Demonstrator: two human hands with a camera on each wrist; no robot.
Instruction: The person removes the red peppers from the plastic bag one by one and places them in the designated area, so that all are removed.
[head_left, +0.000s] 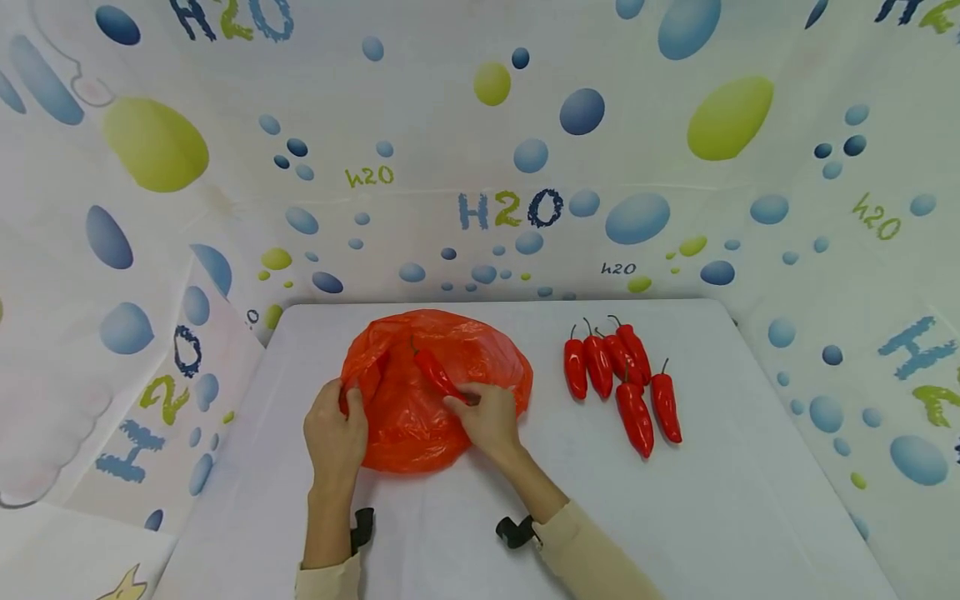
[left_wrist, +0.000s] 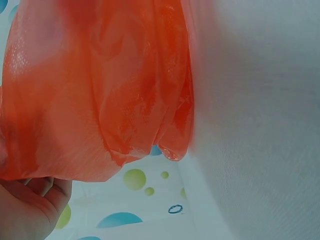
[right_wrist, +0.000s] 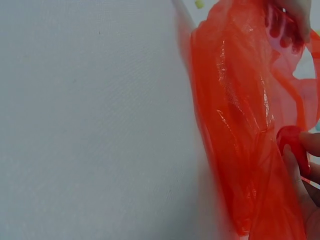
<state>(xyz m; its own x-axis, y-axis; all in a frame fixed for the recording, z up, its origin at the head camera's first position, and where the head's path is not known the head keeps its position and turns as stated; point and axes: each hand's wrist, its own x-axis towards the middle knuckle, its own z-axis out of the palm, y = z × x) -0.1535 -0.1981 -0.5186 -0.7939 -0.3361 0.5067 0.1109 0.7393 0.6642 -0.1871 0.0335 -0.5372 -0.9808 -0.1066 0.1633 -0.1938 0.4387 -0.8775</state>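
Observation:
A thin red-orange plastic bag (head_left: 420,437) lies on the white table, its mouth spread. My left hand (head_left: 337,429) grips the bag's left edge, with fingers behind the film in the left wrist view. One red chili pepper (head_left: 437,372) is pinched by its lower end in my right hand (head_left: 487,417), over the bag, its stem pointing up and left. The right wrist view shows the tip of that pepper between thumb and fingers beside the bag's film (right_wrist: 235,115).
Several red chili peppers (head_left: 634,417) with dark stems lie in a loose group on the table (head_left: 750,517), right of the bag. A white cloth with blue and green spots (head_left: 420,108) hangs behind and at both sides.

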